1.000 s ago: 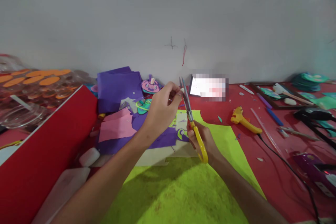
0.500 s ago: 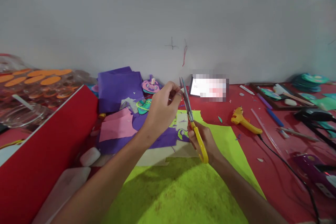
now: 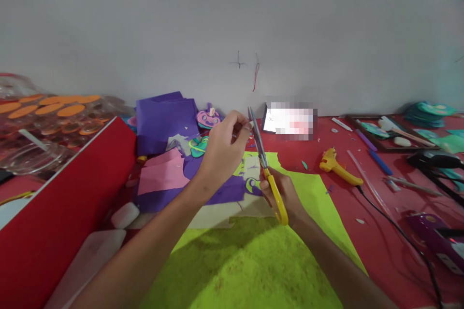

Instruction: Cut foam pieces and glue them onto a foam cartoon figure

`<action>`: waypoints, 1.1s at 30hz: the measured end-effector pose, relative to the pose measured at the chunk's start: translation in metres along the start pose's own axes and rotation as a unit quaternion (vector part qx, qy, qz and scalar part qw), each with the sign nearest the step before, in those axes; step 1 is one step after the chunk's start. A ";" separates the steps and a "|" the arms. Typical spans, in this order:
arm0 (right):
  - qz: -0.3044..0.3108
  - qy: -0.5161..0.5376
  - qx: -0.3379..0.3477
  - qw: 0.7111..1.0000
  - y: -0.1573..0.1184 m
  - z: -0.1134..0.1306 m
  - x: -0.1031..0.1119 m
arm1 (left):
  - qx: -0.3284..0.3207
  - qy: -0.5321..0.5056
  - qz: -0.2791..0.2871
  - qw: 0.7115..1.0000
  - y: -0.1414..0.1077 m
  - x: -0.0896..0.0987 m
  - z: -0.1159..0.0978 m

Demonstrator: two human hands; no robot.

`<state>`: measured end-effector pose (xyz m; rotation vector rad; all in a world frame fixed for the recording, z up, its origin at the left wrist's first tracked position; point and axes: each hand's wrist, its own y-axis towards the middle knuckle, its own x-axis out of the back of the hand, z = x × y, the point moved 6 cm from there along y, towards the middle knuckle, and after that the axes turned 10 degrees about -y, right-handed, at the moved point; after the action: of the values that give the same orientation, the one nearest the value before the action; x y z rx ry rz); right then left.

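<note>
The left hand [image 3: 226,137] is pinching a tiny whitish bit [image 3: 251,125], too small to make out, between its thumb and finger. The right hand [image 3: 281,190] is gripping shiny metal scissors with yellow handles [image 3: 266,169], its fingers curling around them. The blades are pointing up, right by the tiny bit. Under the arms, a big lime-green sheet [image 3: 308,186] is lying on the red desk [image 3: 340,203].

Scissors [image 3: 277,198] in R hand [image 3: 282,186], blades just R of L hand [image 3: 228,137], above sheets [image 3: 308,188]. Phone [image 3: 286,120] behind, by wall [image 3: 181,43]. Glue gun [image 3: 340,168] R of sheets on table [image 3: 348,207]. Panel [image 3: 79,178] btwn sheets & bowl [image 3: 21,161], far L.
</note>
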<state>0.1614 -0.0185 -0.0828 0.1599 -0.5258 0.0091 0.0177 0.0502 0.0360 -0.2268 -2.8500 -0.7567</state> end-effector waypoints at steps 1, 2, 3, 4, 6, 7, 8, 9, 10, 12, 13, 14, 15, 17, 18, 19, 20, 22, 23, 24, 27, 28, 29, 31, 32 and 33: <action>0.001 0.002 -0.001 1.000 0.000 0.000 0.000 | -0.001 -0.001 -0.002 1.000 0.000 0.001 0.000; 0.001 0.003 -0.001 1.000 0.000 -0.001 0.000 | -0.002 -0.002 -0.002 1.000 0.000 0.001 0.001; 0.000 0.003 -0.002 1.000 0.001 -0.001 0.000 | -0.003 -0.001 -0.003 1.000 0.000 0.001 0.001; 0.000 0.001 -0.003 1.000 0.001 -0.001 0.000 | -0.002 0.000 -0.003 1.000 0.000 0.002 0.002; -0.001 -0.003 -0.006 1.000 0.001 -0.001 0.000 | -0.002 0.000 -0.006 1.000 0.000 0.003 0.003; -0.002 -0.007 -0.006 1.000 0.001 0.000 0.000 | -0.002 0.000 -0.007 1.000 0.000 0.003 0.003; -0.004 -0.013 -0.005 1.000 0.001 0.001 0.001 | -0.003 0.001 -0.009 1.000 0.000 0.004 0.003; -0.006 -0.019 -0.003 1.000 0.001 0.001 0.001 | -0.003 0.002 -0.010 1.000 0.000 0.004 0.003; -0.006 -0.024 -0.002 1.000 0.001 0.002 0.001 | -0.003 0.003 -0.011 1.000 0.001 0.004 0.003; -0.003 -0.030 -0.004 1.000 0.000 0.002 0.001 | -0.005 0.006 -0.011 1.000 0.001 0.004 0.003; 0.000 -0.031 -0.008 1.000 -0.001 0.002 0.001 | -0.006 0.007 -0.011 1.000 0.001 0.005 0.003; 0.001 -0.030 -0.014 0.999 -0.001 0.000 0.000 | -0.008 0.008 -0.011 1.000 0.002 0.005 0.004; -0.001 -0.028 -0.019 0.999 -0.002 -0.001 0.000 | -0.009 0.007 -0.011 1.000 0.002 0.006 0.004; -0.011 -0.010 -0.028 0.999 -0.002 -0.005 -0.001 | -0.010 0.006 -0.007 1.000 0.004 0.007 0.005; -0.014 0.008 -0.030 0.999 -0.002 -0.007 -0.002 | -0.008 0.006 -0.005 1.000 0.004 0.007 0.005; -0.014 0.032 -0.027 0.999 -0.002 -0.009 -0.003 | -0.005 0.005 -0.003 1.000 0.005 0.007 0.006; -0.013 0.059 -0.021 0.998 -0.001 -0.009 -0.005 | -0.003 0.004 0.000 1.000 0.005 0.007 0.006; -0.005 0.111 -0.004 0.994 0.000 -0.009 -0.010 | 0.001 0.002 0.005 1.000 0.005 0.006 0.006; -0.001 0.129 0.003 0.992 0.001 -0.008 -0.011 | 0.002 0.002 0.007 1.000 0.004 0.006 0.005; 0.002 0.142 0.007 0.990 0.001 -0.008 -0.013 | 0.001 0.003 0.009 1.000 0.004 0.005 0.004; 0.020 0.138 0.010 0.990 0.001 -0.006 -0.016 | -0.008 0.013 0.011 1.000 0.002 0.002 0.001; 0.027 0.129 0.012 0.991 0.000 -0.006 -0.017 | -0.013 0.016 0.012 1.000 0.001 0.001 -0.001; 0.031 0.120 0.016 0.992 -0.001 -0.007 -0.017 | -0.018 0.019 0.013 1.000 0.000 0.000 -0.002; 0.037 0.108 0.025 0.993 -0.002 -0.009 -0.019 | -0.022 0.021 0.016 0.999 -0.001 -0.002 -0.003; 0.037 0.106 0.027 0.993 -0.002 -0.011 -0.019 | -0.023 0.020 0.017 0.999 -0.001 -0.002 -0.003; 0.035 0.106 0.028 0.993 -0.002 -0.012 -0.020 | -0.021 0.018 0.017 0.999 -0.002 -0.003 -0.003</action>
<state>0.1506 -0.0184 -0.1034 0.1940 -0.3184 0.1080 0.0207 0.0468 0.0375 -0.2628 -2.7909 -0.8063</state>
